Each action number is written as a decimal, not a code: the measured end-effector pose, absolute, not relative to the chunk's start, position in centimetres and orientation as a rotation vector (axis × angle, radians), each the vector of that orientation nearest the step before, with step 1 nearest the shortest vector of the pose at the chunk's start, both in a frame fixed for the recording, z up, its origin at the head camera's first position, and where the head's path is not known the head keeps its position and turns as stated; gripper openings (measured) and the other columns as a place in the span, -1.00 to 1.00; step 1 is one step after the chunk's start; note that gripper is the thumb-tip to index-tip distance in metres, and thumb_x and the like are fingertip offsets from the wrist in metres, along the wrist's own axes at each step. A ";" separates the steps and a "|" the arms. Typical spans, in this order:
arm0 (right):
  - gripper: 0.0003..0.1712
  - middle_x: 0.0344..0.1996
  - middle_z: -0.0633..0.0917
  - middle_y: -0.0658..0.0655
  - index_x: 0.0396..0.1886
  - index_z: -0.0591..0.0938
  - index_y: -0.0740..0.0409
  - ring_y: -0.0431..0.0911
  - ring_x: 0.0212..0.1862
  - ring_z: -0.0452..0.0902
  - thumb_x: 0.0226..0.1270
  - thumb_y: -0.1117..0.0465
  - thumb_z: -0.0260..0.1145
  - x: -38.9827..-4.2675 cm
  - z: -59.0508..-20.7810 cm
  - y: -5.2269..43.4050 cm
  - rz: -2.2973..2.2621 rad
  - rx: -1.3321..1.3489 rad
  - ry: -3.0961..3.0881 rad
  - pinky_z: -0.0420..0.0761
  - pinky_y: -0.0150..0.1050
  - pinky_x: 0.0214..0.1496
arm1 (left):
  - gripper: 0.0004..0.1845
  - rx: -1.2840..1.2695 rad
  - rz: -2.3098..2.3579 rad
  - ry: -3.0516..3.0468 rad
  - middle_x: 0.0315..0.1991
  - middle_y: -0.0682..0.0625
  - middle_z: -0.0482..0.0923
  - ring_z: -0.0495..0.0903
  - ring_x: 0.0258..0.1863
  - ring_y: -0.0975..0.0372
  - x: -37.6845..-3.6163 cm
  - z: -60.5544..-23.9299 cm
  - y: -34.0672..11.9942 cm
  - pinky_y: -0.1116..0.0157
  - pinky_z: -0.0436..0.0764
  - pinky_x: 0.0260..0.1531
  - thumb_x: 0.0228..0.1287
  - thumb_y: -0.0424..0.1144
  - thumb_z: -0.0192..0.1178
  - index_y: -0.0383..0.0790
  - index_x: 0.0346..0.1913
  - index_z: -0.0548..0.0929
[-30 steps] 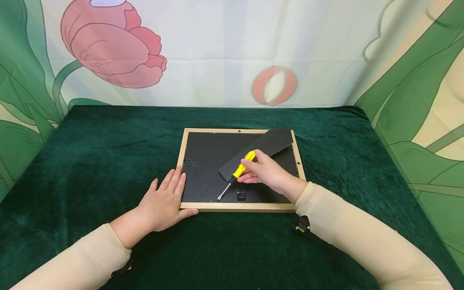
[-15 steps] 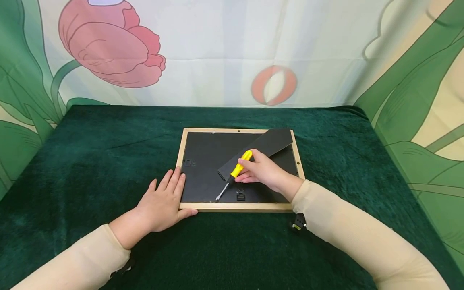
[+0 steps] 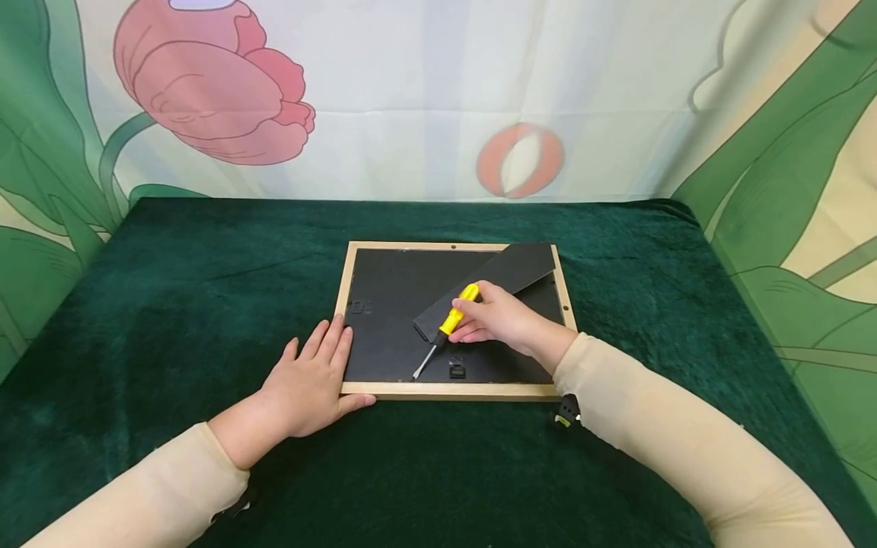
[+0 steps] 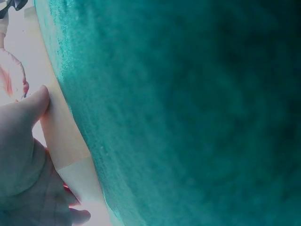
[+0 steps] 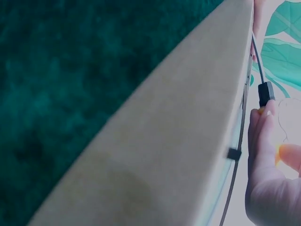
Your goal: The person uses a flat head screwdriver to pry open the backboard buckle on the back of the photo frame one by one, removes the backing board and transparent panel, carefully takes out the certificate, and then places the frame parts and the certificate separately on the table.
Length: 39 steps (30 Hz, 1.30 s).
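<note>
Nearest: two beige sleeves come in from the bottom edge, L sleeve and R sleeve. A small black clip w/ a yellow bit sits by the R sleeve, just off the frame's near R corner.

L hand lies flat on the green cloth at the frame's near L corner, fingers straight and relaxed, gripping nothing. Fingertips rest on the frame's L edge; thumb lies along the near rail. L wrist view: thumb pressed against the pale wood rail, cloth filling the rest.

Frame: light wood, lying face down around mid-table, black backing up. A small black tab sits near the near edge, another at the L side. R wrist view shows the wood rail close up and blurred, w/ a tab at its edge.

R hand is over the backing, R of centre, fingers curled round the yellow handle of a screwdriver. Tool is tilted: handle up toward far R, metal tip down at the backing close to the near edge, L of the near tab. Whether the tip actually touches: can't tell.

A black strut lies diagonally across the backing, from behind the hand up to the far R corner.

Far: backdrop w/ a pink tulip, a red-and-white oval, green leaves at both sides.
</note>
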State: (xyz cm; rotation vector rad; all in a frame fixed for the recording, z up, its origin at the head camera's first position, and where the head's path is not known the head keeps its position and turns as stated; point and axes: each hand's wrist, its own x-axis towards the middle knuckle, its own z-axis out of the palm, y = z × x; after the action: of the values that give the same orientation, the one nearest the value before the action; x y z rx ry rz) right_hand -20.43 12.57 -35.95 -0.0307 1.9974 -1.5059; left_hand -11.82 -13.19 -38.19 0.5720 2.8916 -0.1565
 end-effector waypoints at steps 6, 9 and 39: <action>-0.60 -0.32 0.56 0.27 -0.08 0.21 0.19 -0.02 -0.33 0.57 0.16 0.18 0.14 -20.5 -35.9 12.7 -1.509 -0.027 1.991 0.51 -0.27 -0.26 | 0.07 0.573 -0.170 2.897 0.30 -0.18 -0.27 -0.19 0.24 -0.03 -12.1 -38.1 -13.0 -0.12 0.01 0.03 -0.14 0.50 -0.39 -0.31 0.28 -0.06; -0.60 -0.32 0.56 0.27 -0.08 0.21 0.18 -0.02 -0.32 0.57 0.17 0.17 0.13 -20.5 -36.0 12.8 -1.509 -0.006 1.981 0.51 -0.27 -0.26 | 0.07 0.575 -0.173 2.897 0.29 -0.19 -0.27 -0.18 0.24 -0.03 -12.2 -38.1 -12.9 -0.12 0.01 0.03 -0.14 0.50 -0.40 -0.31 0.28 -0.06; -0.54 -0.41 0.54 0.18 -0.03 0.15 0.22 -0.12 -0.45 0.57 0.16 0.20 0.14 -18.8 -33.7 10.7 -1.328 -0.470 2.237 0.53 -0.33 -0.35 | 0.09 0.553 -0.258 2.896 0.28 -0.22 -0.19 -0.13 0.22 -0.07 -11.9 -38.1 -12.6 -0.21 -0.13 0.00 -0.18 0.51 -0.37 -0.34 0.26 0.02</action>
State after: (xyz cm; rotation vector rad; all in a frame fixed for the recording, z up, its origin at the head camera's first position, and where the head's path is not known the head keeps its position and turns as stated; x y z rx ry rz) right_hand -18.78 10.69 -33.73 -0.4703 2.2374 -1.3280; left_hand -11.87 -12.59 -38.14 0.5525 2.8959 -0.2576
